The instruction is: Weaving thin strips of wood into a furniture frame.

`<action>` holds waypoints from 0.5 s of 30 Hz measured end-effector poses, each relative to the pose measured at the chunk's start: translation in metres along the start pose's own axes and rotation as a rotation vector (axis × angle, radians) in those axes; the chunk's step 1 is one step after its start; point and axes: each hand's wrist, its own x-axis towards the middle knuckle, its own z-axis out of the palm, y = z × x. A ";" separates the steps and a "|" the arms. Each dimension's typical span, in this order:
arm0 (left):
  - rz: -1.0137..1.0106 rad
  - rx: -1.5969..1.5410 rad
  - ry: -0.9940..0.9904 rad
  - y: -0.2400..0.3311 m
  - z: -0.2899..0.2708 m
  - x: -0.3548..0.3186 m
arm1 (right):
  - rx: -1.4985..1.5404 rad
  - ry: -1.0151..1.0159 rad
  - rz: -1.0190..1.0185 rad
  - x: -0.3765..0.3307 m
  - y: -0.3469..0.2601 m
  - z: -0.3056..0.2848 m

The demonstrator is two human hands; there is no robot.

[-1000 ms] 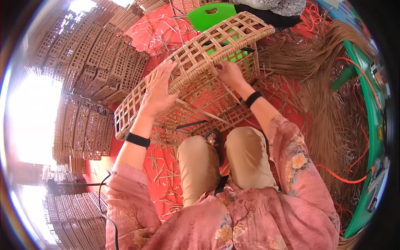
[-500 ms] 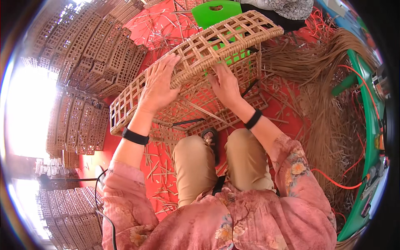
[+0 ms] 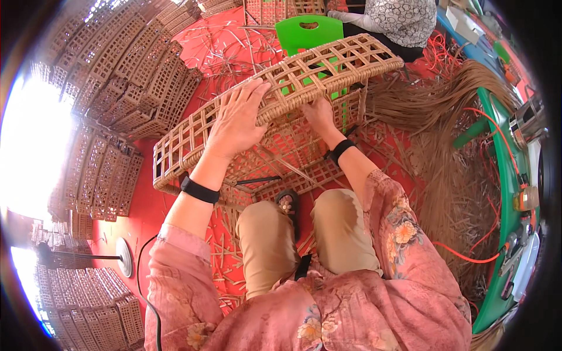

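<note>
**Two hands on one woven lattice basket, head view**

One long woven basket [image 3: 304,93] of open rattan lattice is held tilted above the red floor [image 3: 146,205], in front of the seated person's two knees. The left hand [image 3: 237,120] lies flat on the basket's thick braided rim, its fingers [image 3: 254,90] spread apart and pressed on the weave. The right hand [image 3: 319,114] reaches under the same rim near the middle of the basket; its fingers are curled up into the lattice and partly hidden, so whether they are clamped cannot be told. Each wrist carries one black band, two in all.

Beneath the basket lies one flat lattice panel [image 3: 304,175] with loose cane strips scattered over the floor. One green plastic stool [image 3: 310,32] stands just behind the basket. Stacks of finished lattice baskets [image 3: 117,88] fill the left side, too many to count. A heap of loose brown fibre strands [image 3: 456,152] lies to the right, beside one green-edged counter [image 3: 506,205].
</note>
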 end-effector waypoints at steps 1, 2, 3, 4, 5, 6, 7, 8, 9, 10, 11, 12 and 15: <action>0.007 -0.007 -0.004 0.002 0.001 0.002 | -0.055 -0.031 0.018 0.008 0.009 0.001; 0.014 -0.015 -0.008 0.004 0.001 0.004 | -0.064 -0.026 0.013 0.019 0.028 0.005; 0.028 -0.036 0.003 0.010 0.006 0.010 | -0.103 -0.115 -0.019 0.035 0.065 0.003; 0.030 -0.042 0.010 0.011 0.007 0.010 | -0.129 -0.225 -0.060 0.039 0.069 0.004; 0.035 -0.049 0.016 0.011 0.008 0.011 | -0.138 -0.227 -0.062 0.039 0.074 0.003; 0.009 -0.038 0.017 0.003 0.005 0.004 | -0.051 -0.153 -0.035 0.029 0.054 0.006; 0.006 -0.018 0.026 -0.001 0.002 0.000 | 0.032 -0.069 -0.001 0.019 0.036 0.004; 0.020 -0.013 0.035 0.000 0.003 0.000 | 0.021 -0.067 0.001 0.014 0.029 -0.001; 0.020 -0.016 0.039 0.000 0.003 0.001 | -0.035 -0.056 0.029 0.012 0.020 -0.003; 0.016 -0.019 0.037 -0.001 0.003 0.001 | -0.090 -0.046 0.057 0.010 0.012 -0.004; 0.012 -0.019 0.035 -0.001 0.002 0.001 | -0.093 -0.046 0.054 0.006 0.005 -0.006; 0.013 -0.023 0.039 -0.001 0.003 0.002 | -0.124 -0.033 0.054 -0.001 -0.002 -0.009; 0.022 -0.017 0.045 0.000 0.007 0.004 | 0.090 -0.154 0.075 -0.001 -0.007 -0.017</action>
